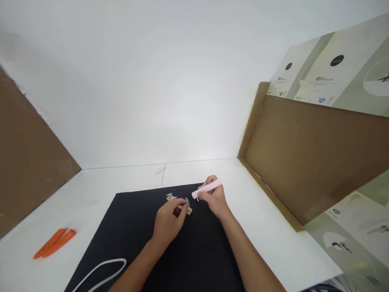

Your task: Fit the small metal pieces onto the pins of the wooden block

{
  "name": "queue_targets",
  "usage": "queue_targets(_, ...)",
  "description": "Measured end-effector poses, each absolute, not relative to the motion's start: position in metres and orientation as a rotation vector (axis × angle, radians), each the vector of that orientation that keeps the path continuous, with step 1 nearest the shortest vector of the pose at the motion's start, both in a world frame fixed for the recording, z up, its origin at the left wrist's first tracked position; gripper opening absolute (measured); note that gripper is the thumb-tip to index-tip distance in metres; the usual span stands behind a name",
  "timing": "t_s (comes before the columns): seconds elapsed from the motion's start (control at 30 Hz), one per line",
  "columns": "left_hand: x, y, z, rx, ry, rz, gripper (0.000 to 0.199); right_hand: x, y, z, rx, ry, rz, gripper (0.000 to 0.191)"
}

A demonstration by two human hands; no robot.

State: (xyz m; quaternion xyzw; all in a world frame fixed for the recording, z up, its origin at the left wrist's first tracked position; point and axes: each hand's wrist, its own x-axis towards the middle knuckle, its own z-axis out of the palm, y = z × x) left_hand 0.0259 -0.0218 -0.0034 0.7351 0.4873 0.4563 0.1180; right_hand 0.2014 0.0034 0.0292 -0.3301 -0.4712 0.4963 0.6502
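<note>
My right hand (214,196) is closed around a pale pink stick-shaped tool (206,188), tilted with its lower end toward my left hand. A small pale tip shows under that end; its exact kind I cannot make out. With thumb and fingers pinched, my left hand (170,219) holds a small wooden piece with a clear, disc-like part (189,210) just above the black mat. Behind these fingers lies another small wooden piece with shiny round parts (170,196), partly hidden by the hand. The pink tool and the held piece are a short gap apart.
A black mat (127,227) covers the middle of the white table (100,194). Orange strips (54,243) lie at the left, and a white cable (106,263) loops over the mat's near left corner. Cardboard panels (304,154) stand at both sides, before a white back wall.
</note>
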Motion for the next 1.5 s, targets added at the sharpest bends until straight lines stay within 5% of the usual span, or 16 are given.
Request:
queue_targets(1.2, 0.0263, -0.0250, 0.0031, 2.096, 1.399, 1.306, 0.018, 0.2057, -0.0012, 0.0294, -0.701, -1.195, 1.346, 0.044)
queue_targets(1.5, 0.0267, -0.0269, 0.0058, 2.085, 1.358, 1.267, 0.021, 0.2033, 0.0012, 0.0289, -0.722, -1.138, 1.166, 0.044)
